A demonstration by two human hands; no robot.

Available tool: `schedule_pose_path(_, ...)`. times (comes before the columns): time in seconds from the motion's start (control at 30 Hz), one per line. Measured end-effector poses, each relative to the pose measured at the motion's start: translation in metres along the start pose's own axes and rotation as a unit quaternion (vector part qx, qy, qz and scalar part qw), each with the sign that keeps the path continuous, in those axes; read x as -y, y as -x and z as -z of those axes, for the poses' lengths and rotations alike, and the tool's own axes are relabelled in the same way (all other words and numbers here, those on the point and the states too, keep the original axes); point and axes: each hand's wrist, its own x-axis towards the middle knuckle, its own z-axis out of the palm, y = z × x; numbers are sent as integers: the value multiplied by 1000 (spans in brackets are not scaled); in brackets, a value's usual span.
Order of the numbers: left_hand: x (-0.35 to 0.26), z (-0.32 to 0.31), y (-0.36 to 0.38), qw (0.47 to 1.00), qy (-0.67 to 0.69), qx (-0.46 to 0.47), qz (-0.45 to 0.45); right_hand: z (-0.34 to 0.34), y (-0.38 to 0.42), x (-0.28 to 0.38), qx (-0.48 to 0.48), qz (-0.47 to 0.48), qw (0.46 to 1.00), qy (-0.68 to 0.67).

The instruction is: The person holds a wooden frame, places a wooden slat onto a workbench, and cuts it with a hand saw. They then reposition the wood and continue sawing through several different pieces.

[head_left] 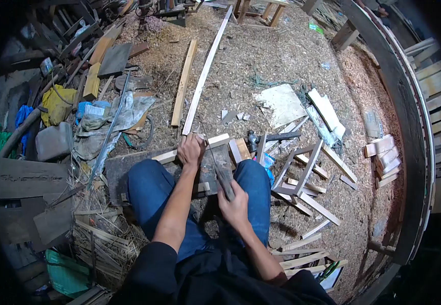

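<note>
A pale wooden strip [218, 141] lies crosswise over a dark worn board [124, 165] in front of my knees. My left hand [191, 151] is closed on the strip, pressing it from above; its fingertips are partly hidden. My right hand [234, 206] grips a long tool with a narrow blade [223, 178], whose kind I cannot make out. The tool slants away from me, with its far end beside my left fingers at the strip. Just beyond my left hand is the near end of a long pale batten [208, 76].
A hammer [276, 136] lies right of the board, beside a small wooden frame [302, 170]. Another wooden bar [185, 84] rests on the shavings ahead. Cloths and scrap fill the left, including a yellow bag [59, 104]. Wood blocks [383, 155] are stacked at right.
</note>
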Motion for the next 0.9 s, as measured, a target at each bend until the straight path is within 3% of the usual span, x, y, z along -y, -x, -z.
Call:
schedule_pose_path(0.1,4,-5,6,999,14,-25,-32,-2,-3,-7,25,-48,998,38)
schedule_pose_path(0.2,2,-2,5,1000,3,-9,-22,-23,-28,-12,17,-20,998,64)
schedule_pose_path(0.3,5,-10,5,1000,-6,6,20,-6,-1,-9,13,-17,999,31)
schedule_pose_path(0.37,9,-13,4,999,3,-20,-27,1,-1,-9,9,-10,1000,-1)
schedule_pose_path(0.47,15,-18,12,1000,-2,-7,-26,-8,-17,-17,-8,37,999,3)
schedule_pose_path(0.5,12,-15,8,1000,2,-8,-29,-14,-31,-10,8,-16,999,40)
schedule_pose_path(0.7,10,-18,4,1000,5,-5,5,3,0,-6,4,3,1000,8)
schedule_pose_path(0.77,14,-19,8,998,-2,-38,-49,5,4,-4,14,-39,999,16)
schedule_pose_path(0.9,6,-7,5,1000,-12,23,-8,-21,-27,-14,9,-14,999,48)
